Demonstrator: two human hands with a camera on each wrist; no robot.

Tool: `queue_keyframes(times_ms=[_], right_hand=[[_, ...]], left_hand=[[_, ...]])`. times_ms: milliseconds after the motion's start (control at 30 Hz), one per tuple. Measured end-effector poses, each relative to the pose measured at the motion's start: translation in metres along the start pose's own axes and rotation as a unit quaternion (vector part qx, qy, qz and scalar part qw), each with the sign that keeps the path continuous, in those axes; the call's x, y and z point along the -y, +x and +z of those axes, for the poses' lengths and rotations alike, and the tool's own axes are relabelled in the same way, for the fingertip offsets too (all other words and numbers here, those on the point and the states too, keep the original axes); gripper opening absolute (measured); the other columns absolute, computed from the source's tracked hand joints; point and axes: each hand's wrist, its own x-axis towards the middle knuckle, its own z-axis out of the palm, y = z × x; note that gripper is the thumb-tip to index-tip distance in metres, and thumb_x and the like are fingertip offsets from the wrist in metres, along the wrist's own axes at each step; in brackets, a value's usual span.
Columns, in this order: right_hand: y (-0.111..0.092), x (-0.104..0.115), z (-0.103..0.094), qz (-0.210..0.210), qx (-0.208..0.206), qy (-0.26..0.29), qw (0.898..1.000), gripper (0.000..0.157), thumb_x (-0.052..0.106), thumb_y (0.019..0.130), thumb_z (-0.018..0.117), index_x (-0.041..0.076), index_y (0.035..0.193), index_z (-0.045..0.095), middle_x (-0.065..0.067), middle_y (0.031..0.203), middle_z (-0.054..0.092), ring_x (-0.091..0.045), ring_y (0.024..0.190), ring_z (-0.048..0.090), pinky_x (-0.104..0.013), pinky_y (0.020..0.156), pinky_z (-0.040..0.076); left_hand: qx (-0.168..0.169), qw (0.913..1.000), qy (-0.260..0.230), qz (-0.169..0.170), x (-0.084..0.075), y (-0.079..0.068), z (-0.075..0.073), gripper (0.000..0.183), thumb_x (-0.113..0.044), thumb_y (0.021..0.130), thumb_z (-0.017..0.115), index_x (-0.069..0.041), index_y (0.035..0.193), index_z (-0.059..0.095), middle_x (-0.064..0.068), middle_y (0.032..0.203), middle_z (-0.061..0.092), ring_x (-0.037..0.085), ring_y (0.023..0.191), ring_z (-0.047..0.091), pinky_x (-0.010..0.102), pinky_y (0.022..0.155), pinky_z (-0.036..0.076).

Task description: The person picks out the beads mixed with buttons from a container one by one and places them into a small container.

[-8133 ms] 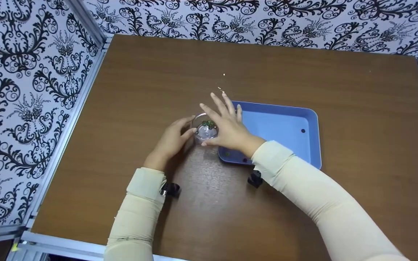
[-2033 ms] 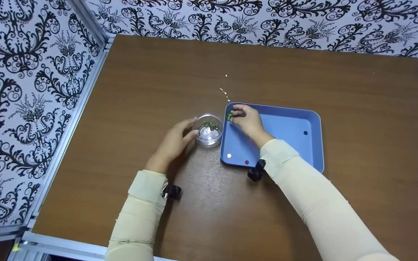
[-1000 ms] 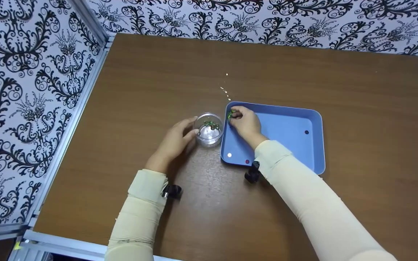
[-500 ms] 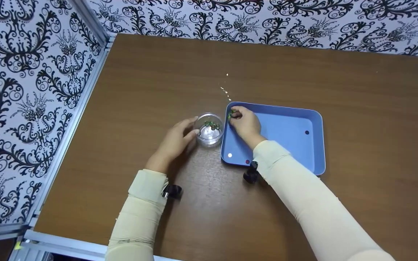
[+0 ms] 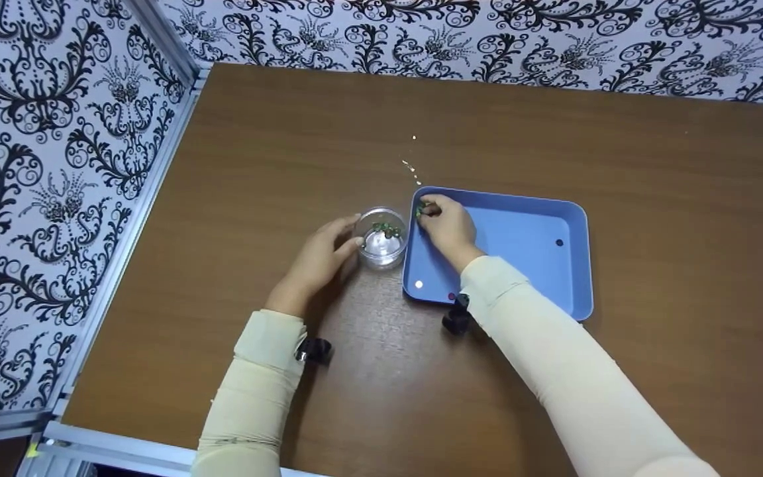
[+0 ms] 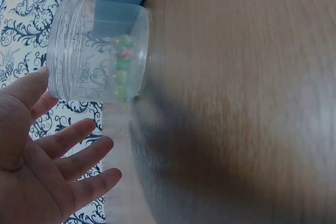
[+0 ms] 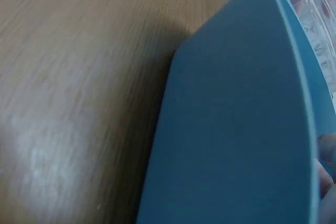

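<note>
A clear plastic jar (image 5: 381,240) stands upright on the table, with several green marbles, one showing orange (image 6: 124,53), at its bottom. My left hand (image 5: 315,262) rests its thumb and index fingertips against the jar's rim; in the left wrist view its other fingers are spread loosely. Inside the blue tray (image 5: 520,258), right beside the jar, my right hand (image 5: 449,226) reaches into the far left corner. Its curled thumb and index finger pinch at a green marble (image 5: 419,212) mostly hidden by the fingers. In the right wrist view the tray wall (image 7: 236,108) hides most of this hand.
In the tray lie a dark round piece (image 5: 559,242) on the right, a dark red one (image 5: 452,296) and a pale round spot (image 5: 419,284) near the front. Tiny bright specks (image 5: 410,169) show on the wooden table (image 5: 289,146) behind the tray. Patterned walls stand behind and left.
Eight seconds ago my right hand was over the jar; since then it has moved into the tray's far left corner. More marbles show in the jar. Over the last second both hands barely move.
</note>
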Motion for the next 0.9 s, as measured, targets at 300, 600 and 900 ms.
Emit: queue_keyframes(times_ms=[300, 600, 900], right_hand=[[-0.001, 0.001, -0.005, 0.011, 0.007, 0.049, 0.999, 0.033, 0.006, 0.088, 0.066, 0.006, 0.121, 0.066, -0.012, 0.106, 0.070, -0.024, 0.100, 0.064, -0.035, 0.088, 0.051], [-0.001, -0.001, -0.009, 0.000, -0.001, 0.099, 0.995, 0.034, -0.003, 0.084, 0.065, -0.003, 0.118, 0.065, -0.019, 0.102, 0.070, -0.027, 0.097, 0.064, -0.029, 0.085, 0.052], [0.000, -0.003, -0.016, 0.002, 0.004, 0.113, 0.994, 0.037, -0.004, 0.084, 0.064, -0.005, 0.120, 0.063, -0.020, 0.103, 0.068, -0.028, 0.100, 0.063, -0.029, 0.088, 0.052]], left_hand=[[-0.002, 1.0000, -0.002, 0.009, 0.000, 0.001, 0.000, 0.046, -0.020, 0.098, 0.058, -0.005, 0.140, 0.049, 0.015, 0.141, 0.051, 0.029, 0.134, 0.043, 0.041, 0.115, 0.029], [0.001, 0.9999, 0.010, 0.005, 0.000, 0.001, 0.000, 0.046, -0.022, 0.098, 0.057, -0.007, 0.141, 0.049, 0.015, 0.141, 0.051, 0.029, 0.133, 0.043, 0.041, 0.115, 0.029], [-0.001, 0.9999, 0.007, 0.010, 0.000, 0.000, 0.000, 0.045, -0.021, 0.098, 0.057, -0.006, 0.140, 0.049, 0.015, 0.140, 0.052, 0.029, 0.133, 0.044, 0.041, 0.114, 0.030]])
